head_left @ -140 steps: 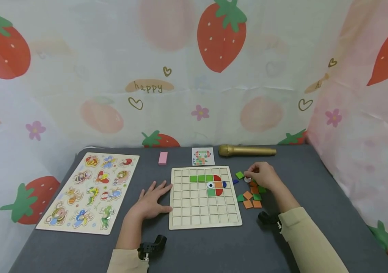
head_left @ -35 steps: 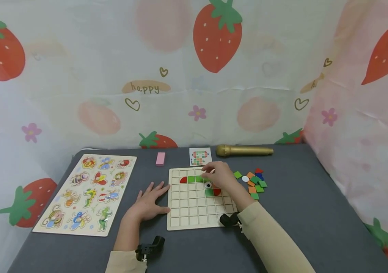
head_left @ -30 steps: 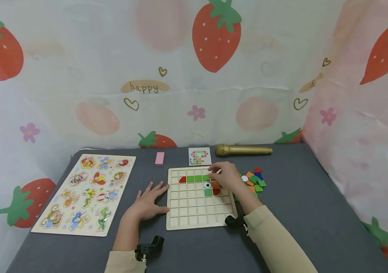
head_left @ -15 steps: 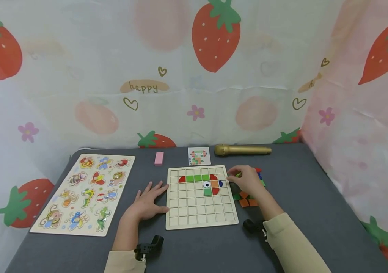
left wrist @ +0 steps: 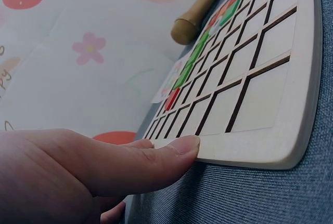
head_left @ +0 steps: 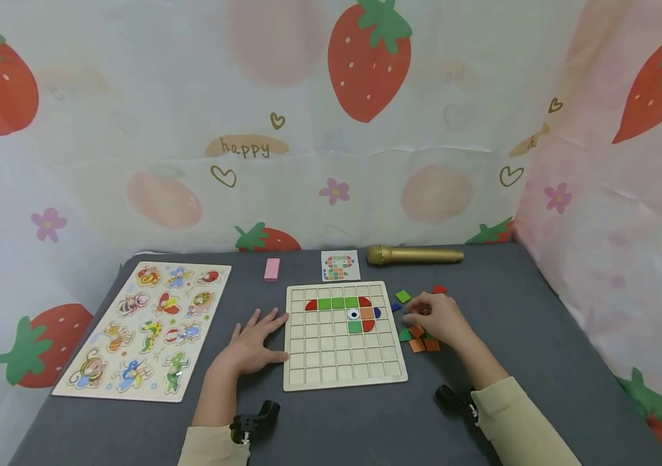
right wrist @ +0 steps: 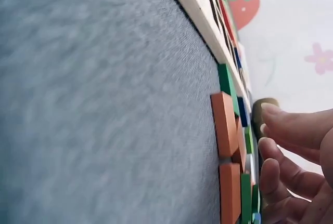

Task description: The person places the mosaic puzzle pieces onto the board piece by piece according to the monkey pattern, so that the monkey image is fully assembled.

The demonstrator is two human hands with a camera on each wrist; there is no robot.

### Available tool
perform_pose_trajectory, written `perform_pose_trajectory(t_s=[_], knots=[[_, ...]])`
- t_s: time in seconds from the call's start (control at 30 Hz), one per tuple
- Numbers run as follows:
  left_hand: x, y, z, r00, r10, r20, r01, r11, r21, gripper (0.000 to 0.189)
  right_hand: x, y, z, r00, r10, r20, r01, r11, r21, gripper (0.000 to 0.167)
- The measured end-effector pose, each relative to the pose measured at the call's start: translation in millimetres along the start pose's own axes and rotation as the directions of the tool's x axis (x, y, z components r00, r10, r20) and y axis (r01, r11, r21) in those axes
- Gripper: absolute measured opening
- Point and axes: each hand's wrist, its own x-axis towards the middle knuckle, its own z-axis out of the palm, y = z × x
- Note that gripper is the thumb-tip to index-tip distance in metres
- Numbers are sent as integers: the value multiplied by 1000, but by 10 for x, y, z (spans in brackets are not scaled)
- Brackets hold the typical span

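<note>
A pale wooden grid board (head_left: 331, 359) lies in front of me, bearing a green row with red rounded ends, an orange square, a blue rounded piece and a white eye disc (head_left: 353, 314). My left hand (head_left: 253, 344) is spread at the board's left side; in the left wrist view its thumb (left wrist: 174, 156) meets the rim. Over the loose tiles right of the board, my right hand (head_left: 438, 318) has loosely bent fingers. The right wrist view shows its thumb and fingertips apart, nothing between them, beside orange tiles (right wrist: 225, 125) and a green tile (right wrist: 227, 86). The hand hides part of the pile.
Behind the board lie a pattern card (head_left: 340, 265), a pink block (head_left: 272, 270) and a gold microphone (head_left: 415, 255). A picture puzzle board (head_left: 150, 330) with insect pieces occupies the left. A light green tile (head_left: 403, 296) lies at the pile's near-board side.
A red piece has joined the green row's left end since the earliest frame. My right hand has moved right, from over the board's upper right to the loose tiles. The left hand stays put.
</note>
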Motion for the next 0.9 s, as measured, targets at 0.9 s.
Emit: perform_pose_trajectory(t_s=[0.9], knots=[[16, -23, 3, 1000, 6, 1, -6, 1000, -5, 83, -47, -109, -67, 995, 80, 60, -80, 997, 9, 24]])
